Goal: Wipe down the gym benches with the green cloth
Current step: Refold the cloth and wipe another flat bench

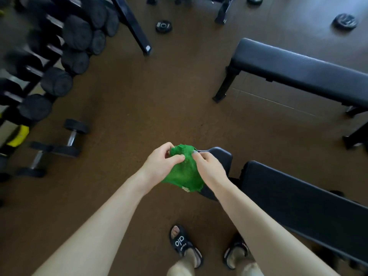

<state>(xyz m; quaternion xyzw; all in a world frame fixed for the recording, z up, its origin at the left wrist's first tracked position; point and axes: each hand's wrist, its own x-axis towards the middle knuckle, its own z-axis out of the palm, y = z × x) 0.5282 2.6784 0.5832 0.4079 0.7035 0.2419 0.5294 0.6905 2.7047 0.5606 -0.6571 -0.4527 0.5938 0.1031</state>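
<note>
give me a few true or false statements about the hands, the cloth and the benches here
1. Both hands grip the green cloth. True: the left hand and right hand each pinch it.
2. The cloth lies flat on the far bench. False: it is bunched up in the hands, above the near bench.
3. Two dumbbells lie on the floor by the rack. True.
4. The person wears closed trainers. False: black slides with open toes.
5. Weight plates lie on the floor. True.
</note>
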